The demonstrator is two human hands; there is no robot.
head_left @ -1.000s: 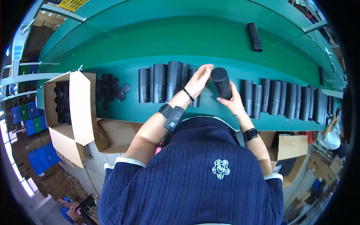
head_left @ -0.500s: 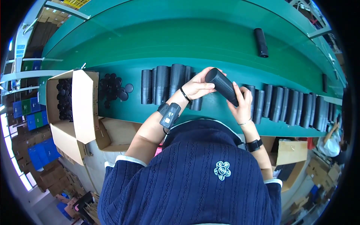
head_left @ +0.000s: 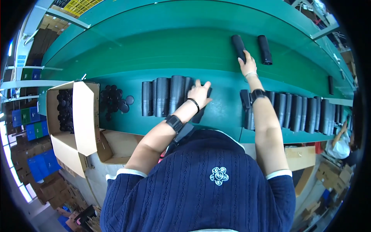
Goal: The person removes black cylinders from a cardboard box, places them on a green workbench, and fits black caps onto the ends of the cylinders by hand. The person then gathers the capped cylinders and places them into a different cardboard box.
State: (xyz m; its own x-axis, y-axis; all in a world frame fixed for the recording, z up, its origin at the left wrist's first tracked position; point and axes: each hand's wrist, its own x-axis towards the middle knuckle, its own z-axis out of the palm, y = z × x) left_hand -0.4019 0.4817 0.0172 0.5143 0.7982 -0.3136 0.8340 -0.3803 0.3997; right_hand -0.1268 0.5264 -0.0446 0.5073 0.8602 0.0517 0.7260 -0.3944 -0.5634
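Observation:
My right hand (head_left: 248, 65) reaches out to the green strip beyond the worktop. Its thumb and fingers are around the near end of a black cylindrical tube (head_left: 238, 45) lying there. My left hand (head_left: 199, 94) is over another black tube (head_left: 198, 116), tilted on the worktop, with thumb and fingers on either side; the hand hides its middle. Left of that hand stands a row of black tubes (head_left: 162, 96) with finely perforated sides. A further tube (head_left: 265, 50) lies on the strip, right of my right hand.
More black tubes (head_left: 296, 112) line the worktop to the right, partly behind my forearm. On the left lie loose round black caps (head_left: 112, 96). An open cardboard box (head_left: 85, 116) holds more caps. Metal frame posts (head_left: 69, 16) rise at the far left.
The tube that both hands held is now on the far strip under my right hand, which moved forward. My left hand has moved back to a tube beside the left row.

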